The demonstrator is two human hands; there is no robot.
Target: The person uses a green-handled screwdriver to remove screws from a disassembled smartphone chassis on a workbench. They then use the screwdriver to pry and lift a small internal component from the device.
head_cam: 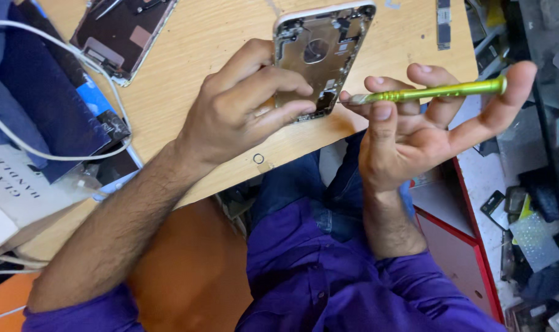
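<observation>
The left hand (242, 104) grips the opened silver phone housing (322, 55) on the wooden surface (187, 74), while the right hand (414, 129) holds the green metal screwdriver (433, 92) at its lower edge, so inner parts seem already removed.

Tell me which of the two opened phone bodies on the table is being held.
The pale-rimmed phone shell at top centre: the left hand grips its lower end, with the green screwdriver in the right hand at it. The dark opened phone lies untouched, top left.

A phone repair workshop: opened phone shells (321, 58) on a wooden bench (187, 92), screwdriver (433, 92), spare parts (525, 215) piled alongside.
</observation>
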